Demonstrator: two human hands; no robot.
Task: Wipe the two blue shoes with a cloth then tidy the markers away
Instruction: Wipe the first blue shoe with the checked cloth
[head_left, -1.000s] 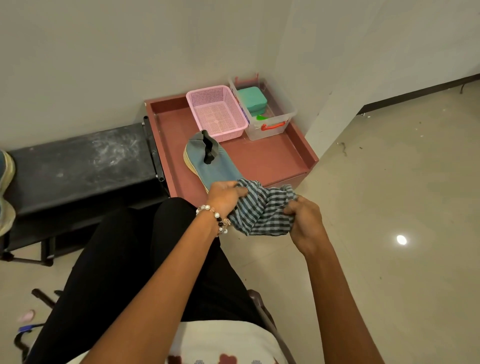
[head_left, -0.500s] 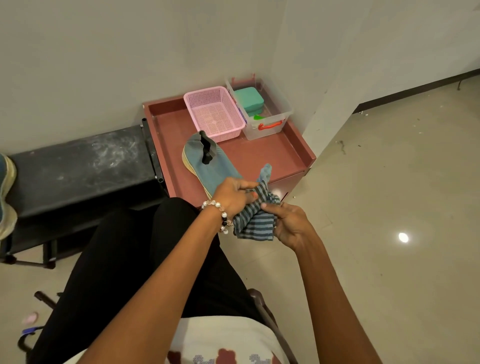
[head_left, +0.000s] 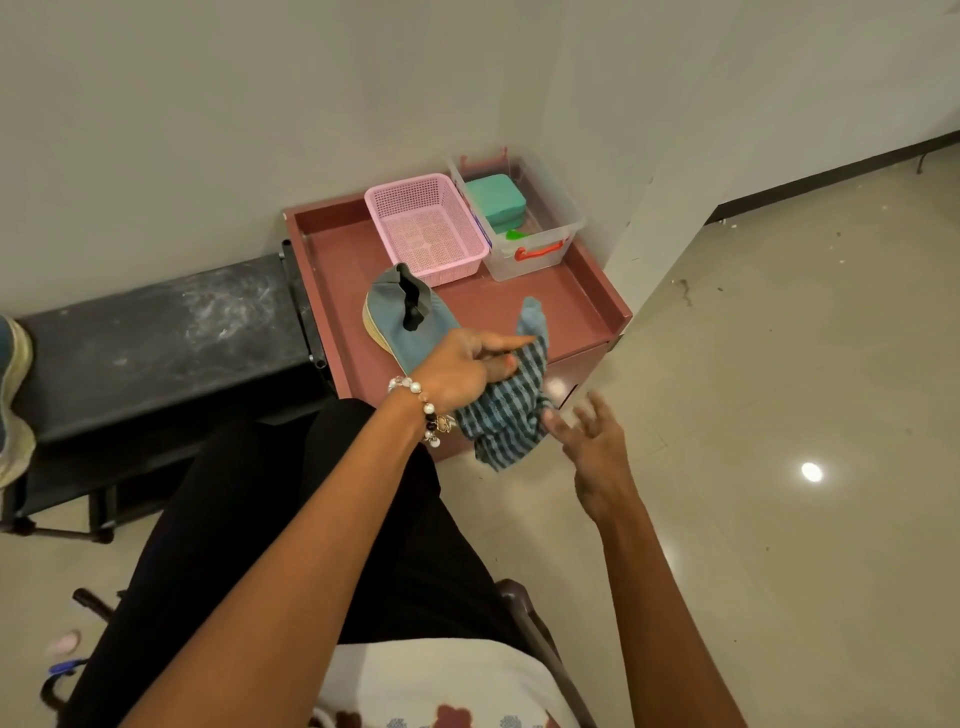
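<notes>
- The blue shoe (head_left: 410, 322) lies on its side at the near-left of the red tray (head_left: 587, 306), sole edge toward the bench.
- My left hand (head_left: 462, 369) grips the striped cloth (head_left: 506, 410) bunched just beside the shoe's near end.
- My right hand (head_left: 592, 441) hangs apart, fingers spread, holding nothing.
- I'd judge a good wipe needs the right hand steadying the shoe while the cloth runs along it.
- I can't pick out the markers.
</notes>
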